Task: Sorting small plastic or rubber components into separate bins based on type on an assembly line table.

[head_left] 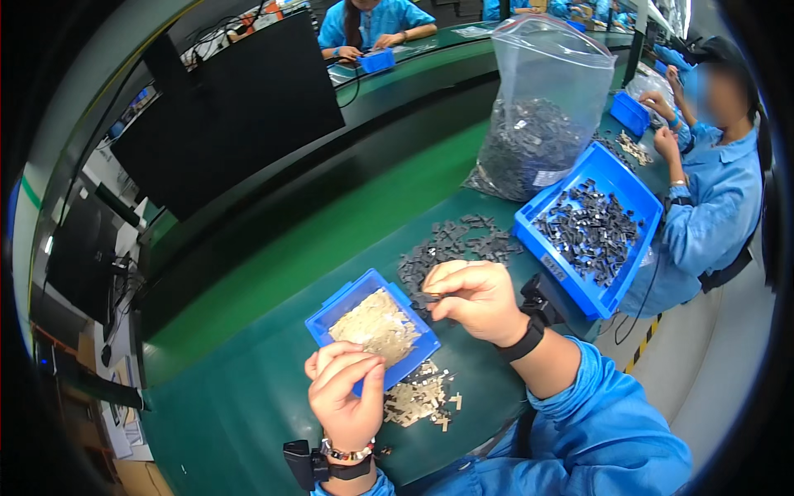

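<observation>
My right hand (480, 302) is closed in a pinch on a small dark piece (433, 298) with a brassy edge, above the near end of a heap of small black plastic parts (451, 248). Over the near left edge of a small blue bin (331, 312), my left hand (347, 388) has its thumb and fingers drawn together. Whatever it may hold is hidden. Pale gold flat metal pieces (376, 326) fill the bin. More of these metal pieces (418, 401) lie loose on the green tabletop (248, 405) beside my left hand.
A larger blue tray (538, 240) of black parts stands right of the heap. Behind it sits a clear zip bag (538, 132) filled with dark parts. One co-worker (703, 198) is at the right, another (376, 29) across the far bench. A black panel (223, 116) stands far left.
</observation>
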The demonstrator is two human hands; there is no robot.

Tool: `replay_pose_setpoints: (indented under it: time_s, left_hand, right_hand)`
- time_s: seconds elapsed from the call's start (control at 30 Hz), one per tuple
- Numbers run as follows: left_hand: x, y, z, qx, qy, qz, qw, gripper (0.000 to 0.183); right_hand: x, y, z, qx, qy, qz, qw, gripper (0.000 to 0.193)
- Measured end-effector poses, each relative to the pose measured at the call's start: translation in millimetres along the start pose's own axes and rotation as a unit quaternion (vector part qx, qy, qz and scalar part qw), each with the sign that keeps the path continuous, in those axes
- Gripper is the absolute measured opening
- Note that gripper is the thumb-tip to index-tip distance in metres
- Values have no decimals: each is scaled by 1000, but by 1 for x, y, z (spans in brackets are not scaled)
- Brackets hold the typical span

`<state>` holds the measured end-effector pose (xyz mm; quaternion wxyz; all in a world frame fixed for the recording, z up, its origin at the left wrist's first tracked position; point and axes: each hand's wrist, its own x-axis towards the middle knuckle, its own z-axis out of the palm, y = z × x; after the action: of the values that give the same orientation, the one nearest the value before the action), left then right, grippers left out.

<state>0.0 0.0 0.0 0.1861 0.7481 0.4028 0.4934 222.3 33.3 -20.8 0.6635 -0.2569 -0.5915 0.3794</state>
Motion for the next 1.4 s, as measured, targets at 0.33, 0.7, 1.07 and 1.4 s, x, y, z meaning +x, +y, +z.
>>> replay_pose_setpoints:
  time_s: [0.33, 0.7, 1.07, 1.4]
  left_hand:
    - [4, -1, -3, 12, 4, 27, 1000, 4]
    - [4, 1, -5, 28, 9, 20, 999, 4]
    - [9, -6, -2, 101, 5, -34, 994, 11]
    - [2, -33, -2, 194, -13, -65, 979, 31]
  right_hand:
    - [2, 6, 0, 40, -26, -22, 999, 17]
    - [25, -12, -49, 661, 184, -23, 728, 53]
    - [15, -36, -20, -9, -334, 256, 907, 26]
    - [-6, -26, 26, -444, -526, 229, 688, 26]
